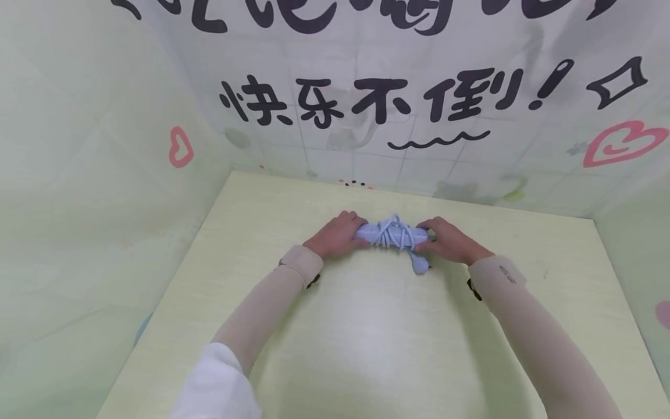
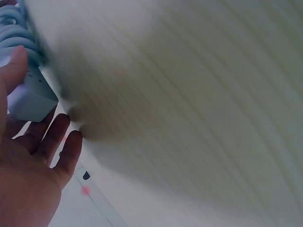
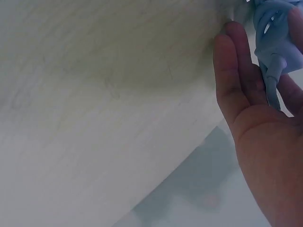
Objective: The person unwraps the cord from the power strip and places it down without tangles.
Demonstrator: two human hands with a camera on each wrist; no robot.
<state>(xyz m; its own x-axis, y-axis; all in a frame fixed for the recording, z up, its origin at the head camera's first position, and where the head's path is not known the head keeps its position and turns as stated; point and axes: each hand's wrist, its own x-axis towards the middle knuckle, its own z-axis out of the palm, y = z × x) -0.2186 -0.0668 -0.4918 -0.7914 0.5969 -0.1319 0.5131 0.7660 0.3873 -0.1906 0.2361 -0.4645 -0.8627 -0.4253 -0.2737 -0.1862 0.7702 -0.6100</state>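
Observation:
A pale blue power strip [image 1: 369, 233] lies crosswise near the back of the table, its cord [image 1: 389, 233] wound several times around the middle. From its right half hangs the plug [image 1: 420, 263], toward the front. My left hand [image 1: 337, 235] grips the left end, with the thumb on the near side and fingers behind. At the other end my right hand [image 1: 449, 241] holds the strip between thumb and fingers. The left wrist view shows the strip's bare end [image 2: 33, 101] in the left hand. In the right wrist view, the cord [image 3: 274, 71] leaves the strip beside the right palm.
The pale wood-grain table [image 1: 356, 349] meets a printed curtain [image 1: 324, 157] along its back edge. More curtain [image 1: 78, 233] hangs along the left side, and a further panel [image 1: 635, 250] stands at the right.

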